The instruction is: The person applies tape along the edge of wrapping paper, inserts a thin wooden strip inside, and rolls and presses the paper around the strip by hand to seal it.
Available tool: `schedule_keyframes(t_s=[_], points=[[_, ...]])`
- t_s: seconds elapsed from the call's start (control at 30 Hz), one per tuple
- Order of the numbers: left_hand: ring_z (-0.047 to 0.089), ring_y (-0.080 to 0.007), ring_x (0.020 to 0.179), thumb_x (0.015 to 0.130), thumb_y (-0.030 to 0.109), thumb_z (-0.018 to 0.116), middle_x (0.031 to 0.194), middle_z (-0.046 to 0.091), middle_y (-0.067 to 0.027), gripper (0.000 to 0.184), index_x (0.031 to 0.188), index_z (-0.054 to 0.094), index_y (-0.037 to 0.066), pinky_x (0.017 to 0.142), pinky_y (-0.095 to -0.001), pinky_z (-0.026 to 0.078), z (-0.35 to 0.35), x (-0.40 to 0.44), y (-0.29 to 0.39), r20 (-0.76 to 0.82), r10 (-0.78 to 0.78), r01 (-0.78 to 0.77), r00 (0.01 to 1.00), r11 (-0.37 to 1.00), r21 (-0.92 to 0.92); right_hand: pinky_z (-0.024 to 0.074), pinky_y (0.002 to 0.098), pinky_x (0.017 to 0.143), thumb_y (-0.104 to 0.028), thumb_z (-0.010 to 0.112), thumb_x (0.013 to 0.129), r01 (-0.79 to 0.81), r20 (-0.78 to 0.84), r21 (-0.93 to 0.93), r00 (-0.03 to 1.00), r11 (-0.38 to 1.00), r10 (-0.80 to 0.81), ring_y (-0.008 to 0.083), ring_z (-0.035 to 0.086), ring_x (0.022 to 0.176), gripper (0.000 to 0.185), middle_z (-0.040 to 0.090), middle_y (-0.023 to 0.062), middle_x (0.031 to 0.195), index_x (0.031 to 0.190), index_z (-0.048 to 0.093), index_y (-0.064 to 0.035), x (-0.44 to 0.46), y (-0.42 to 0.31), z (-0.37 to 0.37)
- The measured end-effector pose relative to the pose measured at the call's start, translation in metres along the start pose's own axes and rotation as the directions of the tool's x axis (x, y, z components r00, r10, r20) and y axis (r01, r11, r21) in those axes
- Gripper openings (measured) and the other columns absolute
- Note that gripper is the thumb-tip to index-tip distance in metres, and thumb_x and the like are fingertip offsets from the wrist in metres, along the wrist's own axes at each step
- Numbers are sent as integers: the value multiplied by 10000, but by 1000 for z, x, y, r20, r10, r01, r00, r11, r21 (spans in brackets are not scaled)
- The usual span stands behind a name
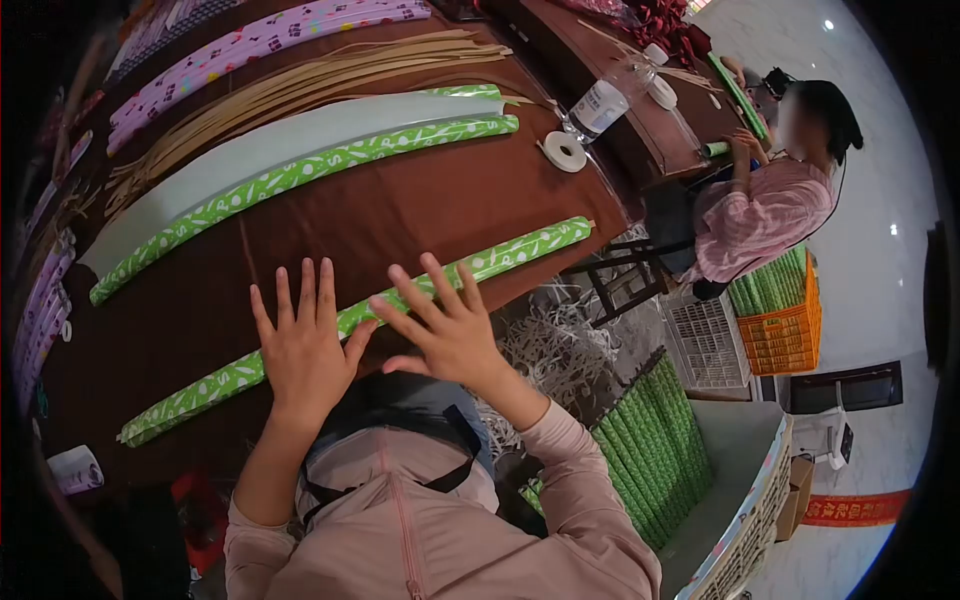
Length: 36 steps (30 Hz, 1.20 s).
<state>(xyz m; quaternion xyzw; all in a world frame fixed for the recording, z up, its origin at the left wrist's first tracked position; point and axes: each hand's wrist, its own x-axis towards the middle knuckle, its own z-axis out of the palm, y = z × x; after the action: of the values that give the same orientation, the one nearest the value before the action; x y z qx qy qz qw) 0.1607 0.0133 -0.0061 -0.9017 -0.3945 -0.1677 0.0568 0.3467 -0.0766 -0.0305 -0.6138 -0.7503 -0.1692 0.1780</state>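
A long green-and-white patterned roll [215, 392] lies slantwise along the near edge of the brown table. Over its middle rests my left hand [305, 350], palm down with fingers stretched out. My right hand [440, 325] is spread above the same roll, a little to the right; whether it touches cannot be told. Both hands hold nothing. Farther back is a partly unrolled green patterned sheet [300, 175], its pale underside facing up. Part of the near roll is hidden behind my hands.
Tan strips [330, 85] and a purple patterned roll [260, 50] lie farther back. A tape roll [564, 152] and a plastic bottle [605, 105] stand at the right. A person [765, 210] sits at another table. A crate [770, 500] with green rolls is beside me.
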Motion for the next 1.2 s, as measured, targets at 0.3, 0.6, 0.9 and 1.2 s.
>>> schedule_keyframes(t_s=[0.3, 0.6, 0.9, 1.2], points=[[398, -397, 1375, 959, 465, 541, 1464, 472, -168, 715, 1489, 351, 25, 1167, -585, 181, -2, 0, 0, 70, -2, 0, 998, 1000, 22, 30, 608, 1164, -805, 259, 850, -153, -7, -124, 988, 980, 153, 381, 244, 1466, 804, 346, 49, 1573, 1472, 445, -331, -22, 15, 7], [436, -406, 1343, 920, 513, 566, 1428, 512, -173, 739, 1458, 416, 29, 1160, -597, 189, 1, 0, 0, 37, -11, 10, 999, 1000, 18, -76, 645, 1142, -882, 207, 783, -392, -109, -270, 920, 880, 376, 372, 214, 1478, 956, 347, 74, 1570, 1477, 446, -270, -64, 68, 11], [441, -403, 1339, 925, 517, 557, 1419, 518, -174, 738, 1459, 410, 28, 1161, -590, 193, 1, 0, 0, 30, -6, 5, 1000, 999, 43, -91, 612, 1153, -833, 190, 853, -553, -246, -319, 832, 769, 497, 304, 182, 1499, 971, 279, 80, 1601, 1523, 357, -151, -95, 149, 9], [443, -412, 1333, 925, 523, 552, 1417, 518, -175, 734, 1453, 419, 31, 1162, -589, 192, 4, -1, 0, 6, -2, 2, 1000, 1000, 21, 89, 547, 1185, -742, 288, 919, -459, -273, -28, 858, 888, 435, 381, 180, 1485, 873, 253, 144, 1601, 1514, 360, -107, -80, 138, -3]])
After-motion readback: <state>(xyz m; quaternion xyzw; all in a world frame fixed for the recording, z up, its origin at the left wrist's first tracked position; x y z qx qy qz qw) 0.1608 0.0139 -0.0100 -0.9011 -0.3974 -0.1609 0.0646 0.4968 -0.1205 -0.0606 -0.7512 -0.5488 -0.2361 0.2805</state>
